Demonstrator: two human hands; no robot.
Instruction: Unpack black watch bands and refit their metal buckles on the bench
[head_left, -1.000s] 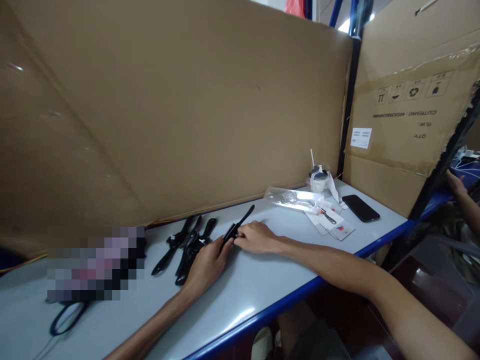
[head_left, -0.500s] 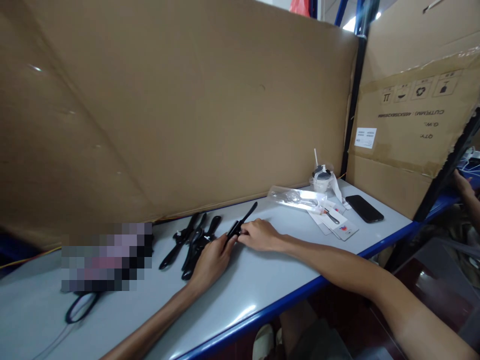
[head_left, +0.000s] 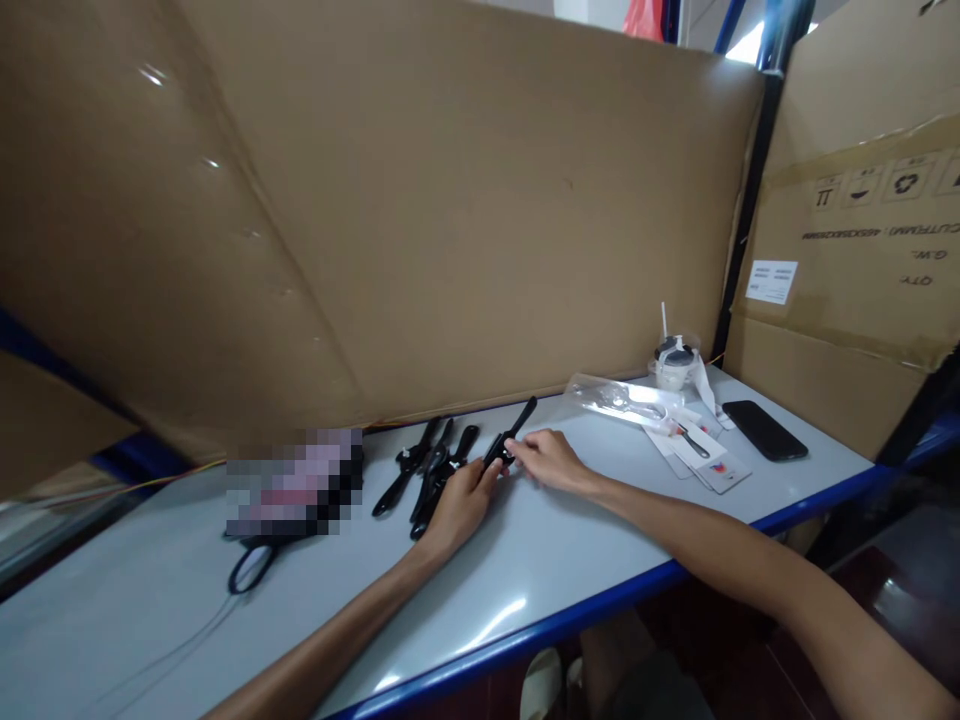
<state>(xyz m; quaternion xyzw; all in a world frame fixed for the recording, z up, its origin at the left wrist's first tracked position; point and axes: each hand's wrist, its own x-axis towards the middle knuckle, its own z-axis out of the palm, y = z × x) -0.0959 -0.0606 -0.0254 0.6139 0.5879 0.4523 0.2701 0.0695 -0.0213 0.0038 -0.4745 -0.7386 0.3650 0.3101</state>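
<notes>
A slim black strap-like piece (head_left: 511, 440) lies on the grey table (head_left: 570, 560), angled toward the cardboard wall. My left hand (head_left: 461, 503) pinches its near end, fingers closed around it. My right hand (head_left: 550, 460) meets it from the right, fingertips pinched on the same piece at its middle. Just left of my left hand lie several more black straps (head_left: 427, 470) in a loose row.
A large cardboard sheet (head_left: 420, 210) walls off the back of the table. To the right are a clear plastic bag (head_left: 615, 398), white cards (head_left: 709, 462), a small lidded cup (head_left: 675, 362) and a black phone (head_left: 765, 430). A black cable loop (head_left: 251, 568) lies at left.
The camera has swung left, so everything sits further right in view. Both hands stay pinched on the black piece at the same spot on the table.
</notes>
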